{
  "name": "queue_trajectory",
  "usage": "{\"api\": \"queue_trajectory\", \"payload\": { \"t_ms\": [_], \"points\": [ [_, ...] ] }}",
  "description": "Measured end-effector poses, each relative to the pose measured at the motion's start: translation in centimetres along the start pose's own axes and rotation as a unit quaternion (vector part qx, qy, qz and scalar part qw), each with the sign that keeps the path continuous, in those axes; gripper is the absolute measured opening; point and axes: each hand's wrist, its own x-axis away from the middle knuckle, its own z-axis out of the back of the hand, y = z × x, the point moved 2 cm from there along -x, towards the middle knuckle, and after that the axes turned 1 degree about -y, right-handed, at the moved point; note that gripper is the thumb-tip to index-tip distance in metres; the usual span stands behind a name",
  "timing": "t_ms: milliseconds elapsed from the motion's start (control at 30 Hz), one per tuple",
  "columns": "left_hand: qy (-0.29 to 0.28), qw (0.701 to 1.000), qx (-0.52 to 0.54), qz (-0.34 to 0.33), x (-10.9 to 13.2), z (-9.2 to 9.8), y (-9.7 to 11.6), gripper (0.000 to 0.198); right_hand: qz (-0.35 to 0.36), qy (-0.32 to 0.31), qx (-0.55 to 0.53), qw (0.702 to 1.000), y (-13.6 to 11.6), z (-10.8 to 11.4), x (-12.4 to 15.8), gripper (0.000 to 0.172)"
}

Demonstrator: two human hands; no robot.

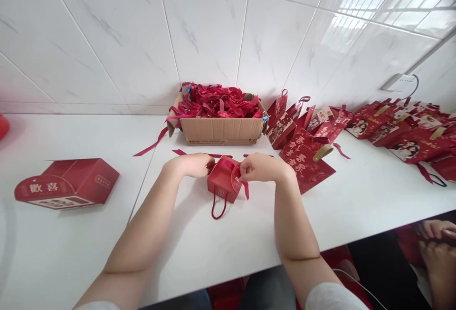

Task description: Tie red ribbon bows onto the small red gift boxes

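A small red gift box stands on the white table between my hands, its twisted red cord handle drooping over the front. My left hand has its fingers closed at the box's back left corner, where the fingertips are partly hidden. At the right side, my right hand pinches near the rounded flap with gold print. A dark red ribbon hangs down just below those fingers, and more ribbon lies on the table behind both hands. Whether either hand also grips ribbon is unclear.
Behind the box, a cardboard carton overflows with red ribbons. A larger red box lies at left. Several red gift bags crowd the right, with more gift boxes beyond. Another person's hands show at lower right.
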Motion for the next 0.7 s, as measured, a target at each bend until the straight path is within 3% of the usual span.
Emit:
{"api": "queue_trajectory", "payload": {
  "t_ms": [133, 267, 400, 533, 700],
  "points": [
    [-0.005, 1.0, -0.024, 0.01, 0.9, 1.0, -0.3, 0.022, 0.018, 0.009, -0.013, 1.0, -0.2, 0.1, 0.4, 0.009],
    [0.022, 0.999, -0.034, 0.02, 2.5, 2.3, -1.2, 0.034, -0.05, 0.026, 0.032, 0.998, 0.2, 0.2, 0.5, 0.023],
    [0.043, 0.999, -0.014, 0.017, 3.9, 3.2, -1.9, 0.047, -0.056, 0.023, 0.029, 0.998, 0.1, -0.1, 0.2, 0.017],
    [0.059, 0.998, -0.003, 0.016, 4.7, 3.5, -2.1, 0.047, -0.039, 0.019, 0.017, 0.999, -0.3, -0.1, 0.0, 0.02],
    [0.053, 0.998, -0.02, 0.019, 5.1, 3.6, -2.0, 0.041, -0.071, -0.012, 0.021, 0.997, -0.4, -0.3, -0.2, 0.033]
  ]
}}
